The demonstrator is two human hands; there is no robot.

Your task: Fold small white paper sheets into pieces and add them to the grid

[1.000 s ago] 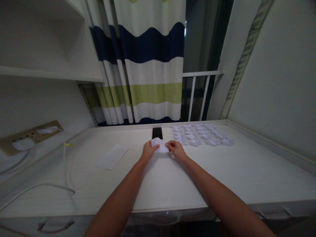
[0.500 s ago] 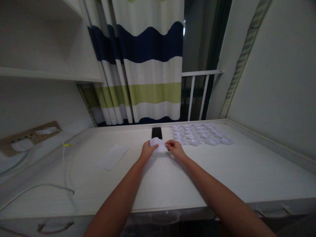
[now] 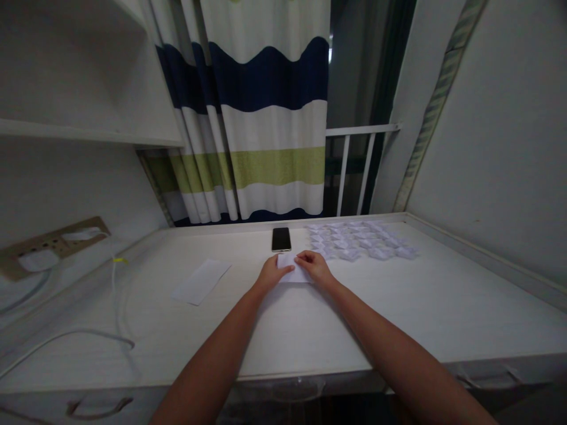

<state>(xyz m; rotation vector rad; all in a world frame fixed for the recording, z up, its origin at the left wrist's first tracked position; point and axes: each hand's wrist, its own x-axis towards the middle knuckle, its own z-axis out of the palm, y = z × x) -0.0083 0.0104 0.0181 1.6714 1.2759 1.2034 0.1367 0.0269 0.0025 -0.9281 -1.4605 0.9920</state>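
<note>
Between my hands is a small white sheet of paper [image 3: 290,275], low over the white desk or lying on it; I cannot tell which. My left hand [image 3: 271,274] grips its left side, the thumb pressed on top. On the right, my right hand [image 3: 313,265] pinches the paper's upper right part with thumb and forefinger. A dark smartphone [image 3: 281,239] lies just beyond the paper. Several folded white paper pieces [image 3: 358,240] stand in rows at the back right. To the left rests a flat white paper sheet [image 3: 202,281].
The white desk [image 3: 305,330] has a raised rim at the back, below a striped curtain [image 3: 279,130]. At the left wall, a power strip [image 3: 53,245] holds plugs, and a white cable [image 3: 80,332] runs over the desk. A shelf [image 3: 88,131] overhangs the left side.
The paper has come down flatter and nearer to me, uncovering the whole phone. My left hand has shifted slightly right, its thumb further across the paper.
</note>
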